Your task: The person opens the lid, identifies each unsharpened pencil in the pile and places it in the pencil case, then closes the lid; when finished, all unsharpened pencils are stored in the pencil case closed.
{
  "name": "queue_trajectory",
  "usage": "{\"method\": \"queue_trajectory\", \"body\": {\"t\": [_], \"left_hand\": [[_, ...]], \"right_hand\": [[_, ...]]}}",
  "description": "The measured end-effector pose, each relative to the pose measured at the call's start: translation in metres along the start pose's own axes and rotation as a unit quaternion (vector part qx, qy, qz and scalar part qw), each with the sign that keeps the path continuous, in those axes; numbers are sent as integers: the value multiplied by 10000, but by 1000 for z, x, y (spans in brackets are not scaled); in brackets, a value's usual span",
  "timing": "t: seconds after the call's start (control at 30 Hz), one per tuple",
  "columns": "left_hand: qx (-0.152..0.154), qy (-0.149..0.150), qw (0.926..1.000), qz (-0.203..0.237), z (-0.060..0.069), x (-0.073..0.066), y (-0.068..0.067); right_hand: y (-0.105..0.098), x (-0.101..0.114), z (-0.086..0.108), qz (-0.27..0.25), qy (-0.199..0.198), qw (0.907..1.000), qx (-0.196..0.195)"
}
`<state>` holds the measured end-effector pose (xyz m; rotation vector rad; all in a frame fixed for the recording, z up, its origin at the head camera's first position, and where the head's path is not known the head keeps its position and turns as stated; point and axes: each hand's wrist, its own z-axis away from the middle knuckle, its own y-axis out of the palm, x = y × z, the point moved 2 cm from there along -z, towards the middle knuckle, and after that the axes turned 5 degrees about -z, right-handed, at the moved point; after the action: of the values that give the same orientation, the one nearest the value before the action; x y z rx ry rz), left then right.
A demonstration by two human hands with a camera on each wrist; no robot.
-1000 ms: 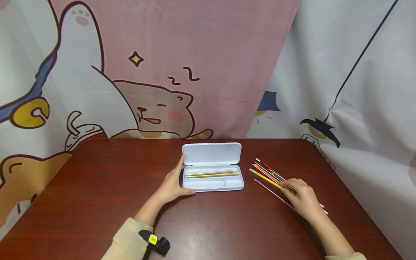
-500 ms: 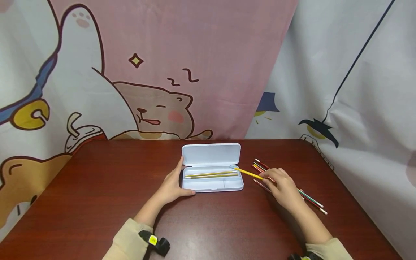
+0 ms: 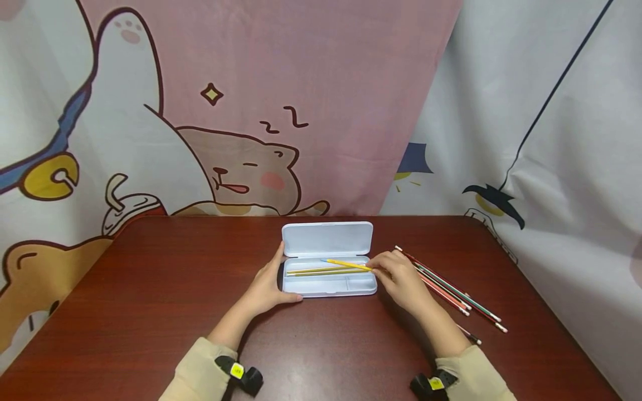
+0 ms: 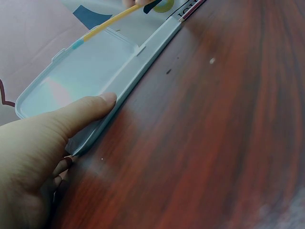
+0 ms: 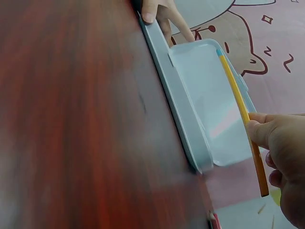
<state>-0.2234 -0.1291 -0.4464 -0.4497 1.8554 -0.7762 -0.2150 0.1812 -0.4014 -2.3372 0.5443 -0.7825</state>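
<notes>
Yellow pencil [image 3: 347,264] over the open case [image 3: 313,285], pinched in your right hand [image 3: 403,280], the nearer; it points just past 9 o'clock, long axis near 9–3. Your left hand [image 3: 263,287] grips the case's 9 o'clock end, fingers partly hidden. Clearance above 2 stored pencils [image 3: 316,272]: can't tell.

From my end I see a dark red-brown, wood-grained counter [image 3: 321,362] stretching under the left hand [image 3: 266,287] and the right hand [image 3: 403,281]. Beyond them hangs a printed cloth [image 3: 351,83], pink in the middle; past the left hand it shows a drowsy cartoon animal [image 3: 241,167] and, farther left, a yellow bell [image 3: 37,181]. Past the right hand it turns white and creased, with a dark bird-like shape [image 3: 497,199]. A soft pale sheen [image 3: 321,334] lies between the hands, on my side.
</notes>
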Motion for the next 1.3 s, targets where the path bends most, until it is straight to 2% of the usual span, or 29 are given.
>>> {"method": "queue_trajectory", "body": {"t": [0.47,0.63,0.9,1.13,1.3], "left_hand": [[112,-125,9999,19,-1,1,1],[95,-104,9999,30,-1,0,0],[25,5,10000,58,-1,0,-2],[220,-191,9996,-68,-2,0,-1],[222,-186,9996,-45,-1,0,0]], "right_hand": [[34,-5,-28,-92,-248,9993,265],[43,-10,-36,-144,-306,9983,478],[56,-15,-42,156,-246,9961,829],[63,-17,-45,365,-54,9931,1109],[67,-21,-43,516,123,9904,1276]]}}
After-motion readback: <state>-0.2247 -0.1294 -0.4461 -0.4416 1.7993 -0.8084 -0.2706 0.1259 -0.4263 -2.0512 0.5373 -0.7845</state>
